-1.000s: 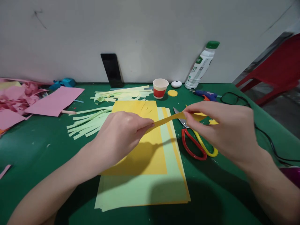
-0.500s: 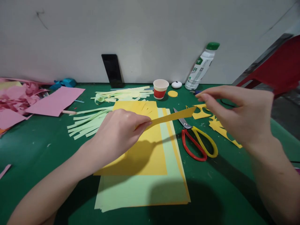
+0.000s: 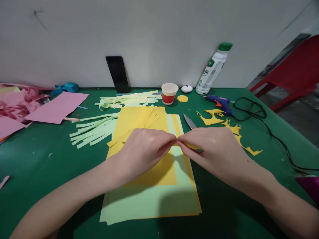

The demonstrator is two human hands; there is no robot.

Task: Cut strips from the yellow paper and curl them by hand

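My left hand (image 3: 151, 142) and my right hand (image 3: 214, 146) meet above the paper stack, fingertips pinched together. Both grip a yellow paper strip (image 3: 117, 140), mostly hidden by the hands; thin cut fringes stick out behind and left of my left hand. Below lies a yellow paper sheet (image 3: 159, 171) on top of several pale green sheets (image 3: 149, 202). A scissors blade (image 3: 189, 121) shows behind my right hand, which covers most of the scissors.
Yellow scraps (image 3: 211, 118), a blue glue gun (image 3: 220, 101) and its black cord are at the right. Behind stand a paper cup (image 3: 169, 94), a bottle (image 3: 211, 73) and a phone (image 3: 118, 74). Green fringed paper (image 3: 97, 129) and pink paper (image 3: 58, 106) lie left.
My right hand has come down and left to pinch the strip's free end beside my left hand. The glue gun is now uncovered, and the scissors' handles are now covered.
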